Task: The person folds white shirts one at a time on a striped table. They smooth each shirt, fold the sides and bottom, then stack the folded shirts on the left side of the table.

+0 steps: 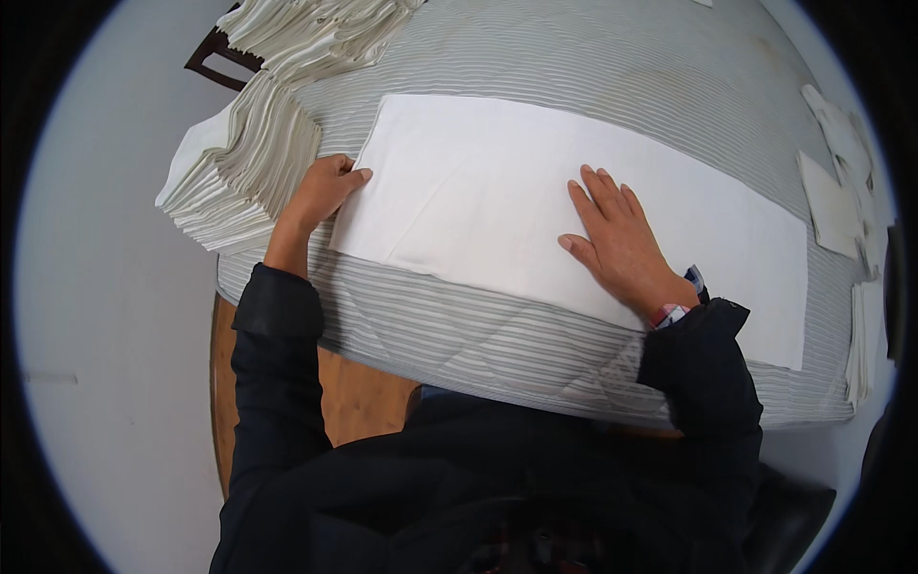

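Note:
A long white folded cloth (pixel 478 182) lies flat across a grey-and-white striped padded cover (pixel 497 330). At the cloth's left edge, my left hand (pixel 327 187) has its thumb on top and its fingers curled in, pinching the border. Farther right, my right hand (pixel 620 244) rests palm down on the cloth, fingers stretched out, holding nothing. A faint slanting crease runs through the cloth's left part.
Close beside my left hand stands a tall stack of folded white cloths (pixel 253 158), with another pile (pixel 316 38) beyond it. More white cloths (pixel 830 206) lie along the right edge. Part of a dark brown chair (pixel 222 62) shows at the far left; wooden floor (pixel 363 397) shows below.

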{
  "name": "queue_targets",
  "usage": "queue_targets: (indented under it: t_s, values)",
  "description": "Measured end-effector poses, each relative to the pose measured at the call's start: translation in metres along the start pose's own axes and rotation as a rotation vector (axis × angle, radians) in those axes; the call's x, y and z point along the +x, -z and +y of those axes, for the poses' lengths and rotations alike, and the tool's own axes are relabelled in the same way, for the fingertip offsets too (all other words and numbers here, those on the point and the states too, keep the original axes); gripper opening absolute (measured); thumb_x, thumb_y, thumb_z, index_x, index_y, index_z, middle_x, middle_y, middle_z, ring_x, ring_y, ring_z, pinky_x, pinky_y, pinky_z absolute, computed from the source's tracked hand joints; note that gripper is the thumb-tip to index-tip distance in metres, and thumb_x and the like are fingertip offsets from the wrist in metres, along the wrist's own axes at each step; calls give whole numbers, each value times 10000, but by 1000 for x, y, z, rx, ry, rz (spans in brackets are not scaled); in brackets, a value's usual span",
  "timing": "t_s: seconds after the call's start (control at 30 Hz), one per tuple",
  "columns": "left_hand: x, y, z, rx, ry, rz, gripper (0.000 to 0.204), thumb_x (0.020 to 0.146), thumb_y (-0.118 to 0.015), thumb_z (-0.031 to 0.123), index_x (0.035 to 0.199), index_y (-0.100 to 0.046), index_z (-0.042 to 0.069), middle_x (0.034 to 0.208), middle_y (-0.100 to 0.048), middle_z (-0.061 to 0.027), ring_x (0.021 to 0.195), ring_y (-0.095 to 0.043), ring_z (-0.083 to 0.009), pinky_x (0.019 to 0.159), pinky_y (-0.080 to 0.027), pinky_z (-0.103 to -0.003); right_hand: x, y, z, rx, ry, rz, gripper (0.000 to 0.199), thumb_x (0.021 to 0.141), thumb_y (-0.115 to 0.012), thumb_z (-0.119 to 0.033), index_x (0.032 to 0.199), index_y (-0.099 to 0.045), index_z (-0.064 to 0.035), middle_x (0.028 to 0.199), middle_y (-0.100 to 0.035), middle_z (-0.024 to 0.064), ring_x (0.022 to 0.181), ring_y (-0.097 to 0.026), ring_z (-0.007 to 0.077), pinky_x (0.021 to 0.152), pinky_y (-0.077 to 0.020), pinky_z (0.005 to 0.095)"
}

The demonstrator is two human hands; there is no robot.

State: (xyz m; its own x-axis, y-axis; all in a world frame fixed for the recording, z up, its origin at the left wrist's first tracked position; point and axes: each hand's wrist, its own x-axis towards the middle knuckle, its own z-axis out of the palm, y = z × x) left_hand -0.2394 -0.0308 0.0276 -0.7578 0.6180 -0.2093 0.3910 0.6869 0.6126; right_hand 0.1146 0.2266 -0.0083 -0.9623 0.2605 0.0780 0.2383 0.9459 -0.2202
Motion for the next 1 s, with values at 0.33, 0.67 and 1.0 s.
queue_targets:
  t_s: [0.33,0.67,1.0]
  values:
    - [-9,4,18,-276,32,-16,266,1025,-676,294,1125,-656,48,839,-601,15,707,-510,-93,655,-425,-283,-6,3,24,257,-10,160,600,1068,-591,-346,1490,-483,66,1623,-386,273,1525,-338,415,1266,-269,516]
    - [18,7,-6,-581,63,-179,189,1036,-677,234,1088,-635,58,936,-658,6,786,-610,-81,740,-508,-263,-14,10,45,405,-103,340,494,1074,-590,-322,1414,-577,37,1548,-508,247,1423,-487,413,1185,-401,444]
    - [15,1,13,-400,123,-83,488,1028,-671,241,1371,-560,-87,1218,-695,-160,1027,-692,-199,902,-546,-312,-17,19,64,498,-206,465,466,1079,-587,-326,1376,-616,31,1500,-564,232,1349,-573,387,1110,-475,415]
